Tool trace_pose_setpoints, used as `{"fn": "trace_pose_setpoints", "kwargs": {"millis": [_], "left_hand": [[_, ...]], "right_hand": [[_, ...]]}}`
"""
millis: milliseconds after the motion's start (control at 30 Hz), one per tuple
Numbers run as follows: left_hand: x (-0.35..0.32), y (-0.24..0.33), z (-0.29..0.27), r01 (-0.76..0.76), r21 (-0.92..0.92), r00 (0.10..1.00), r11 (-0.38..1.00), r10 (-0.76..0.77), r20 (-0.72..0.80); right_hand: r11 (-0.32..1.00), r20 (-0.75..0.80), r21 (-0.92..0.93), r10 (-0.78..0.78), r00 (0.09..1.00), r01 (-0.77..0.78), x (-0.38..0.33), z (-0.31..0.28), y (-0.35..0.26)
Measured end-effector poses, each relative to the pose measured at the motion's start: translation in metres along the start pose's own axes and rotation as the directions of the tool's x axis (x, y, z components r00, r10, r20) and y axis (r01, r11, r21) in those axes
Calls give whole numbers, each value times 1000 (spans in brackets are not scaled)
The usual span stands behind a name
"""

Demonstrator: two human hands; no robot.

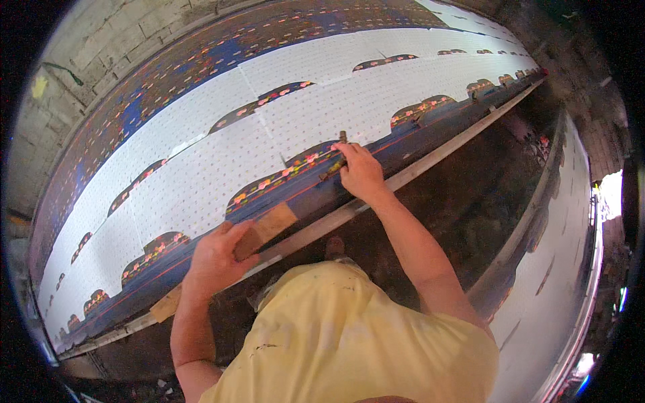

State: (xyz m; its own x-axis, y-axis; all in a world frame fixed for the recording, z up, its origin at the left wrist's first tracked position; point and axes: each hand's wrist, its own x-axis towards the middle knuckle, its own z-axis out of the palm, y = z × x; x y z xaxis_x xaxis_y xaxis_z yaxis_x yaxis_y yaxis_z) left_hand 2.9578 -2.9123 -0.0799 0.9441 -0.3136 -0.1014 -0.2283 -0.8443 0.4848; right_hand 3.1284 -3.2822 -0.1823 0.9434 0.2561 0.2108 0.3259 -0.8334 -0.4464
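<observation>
Standing at a long printing table (430, 164), the person works on a stretched length of white dotted cloth (201, 181) that carries arch-shaped floral motifs and a dark blue border along the near edge. The left hand (215, 258) has its grip clenched around a flat wooden block (265, 228), which rests on the blue border just above the metal rail of the table. The right hand (361, 171) has its grip closed on a small dark wooden tool (336, 161), pressed onto the cloth at the foot of one arch motif; the exact form of this tool is too small to tell. Both hands are on the cloth, near each other and along the same border line. The step in hand appears to be the placing of a print or mark at the border, with the block held ready beside it. A further placement, as a judgement, calls for exact alignment with the neighbouring motif and for even downward pressure, since a skewed tool would break the repeat. More motifs run along the border toward the far end of the table.
</observation>
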Motion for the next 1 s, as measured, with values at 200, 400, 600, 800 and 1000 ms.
{"fn": "trace_pose_setpoints", "kwargs": {"millis": [200, 400, 600, 800, 1000], "left_hand": [[88, 71, 60, -99, 25, 994, 995, 98, 41], [122, 97, 107, -67, -11, 997, 998, 68, 32], [127, 102, 126, -27, 1, 1000, 1000, 27, 9], [116, 92, 126, -13, 26, 1000, 1000, 13, -2], [95, 80, 114, 92, 33, 996, 995, -92, 9]], "right_hand": [[972, 54, -33, -231, 972, 233, 46, -42, 94], [851, -105, -524, -26, 994, -33, 83, -105, 249], [909, 110, -417, 28, 994, 21, 97, -115, 306], [991, 55, -127, 39, 998, -31, 82, -124, 301], [809, 79, 579, 72, 994, -105, 0, -109, 198]]}}
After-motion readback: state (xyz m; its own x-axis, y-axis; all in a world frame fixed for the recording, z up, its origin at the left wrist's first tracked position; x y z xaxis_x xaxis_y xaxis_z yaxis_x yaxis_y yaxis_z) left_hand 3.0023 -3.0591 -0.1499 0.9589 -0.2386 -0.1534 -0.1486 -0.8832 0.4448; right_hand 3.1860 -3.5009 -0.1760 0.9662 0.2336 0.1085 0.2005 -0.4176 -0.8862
